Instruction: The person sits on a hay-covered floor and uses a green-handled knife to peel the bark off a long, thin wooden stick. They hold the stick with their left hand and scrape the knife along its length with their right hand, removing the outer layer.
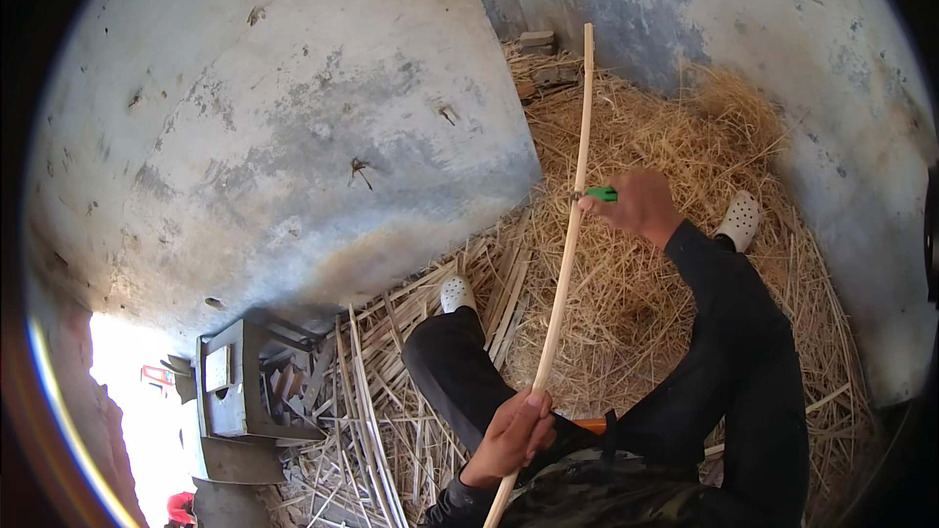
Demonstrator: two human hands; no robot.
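Observation:
A long, pale strip of wood or bamboo point(562, 303) runs from the lower edge up toward the back wall, bowed slightly. My left hand point(514, 435) is closed round its near part, close to my lap. Farther along, my right hand point(641, 207) grips a small green-handled tool point(601, 195). The tool's dark metal end meets the strip, and my right thumb is at the strip's edge. The exact kind of tool is hard to make out. Under the strip spreads a heap of curly straw-coloured shavings point(626, 303).
Long split strips point(367, 430) lie in a loose pile on the left. Beyond them stands a grey metal box point(230, 381) with scraps inside, beside a bright opening. A pale wall panel point(342, 137) rises at left. Bricks point(537, 40) lie in the far corner. My pale shoes point(457, 294) rest among the shavings.

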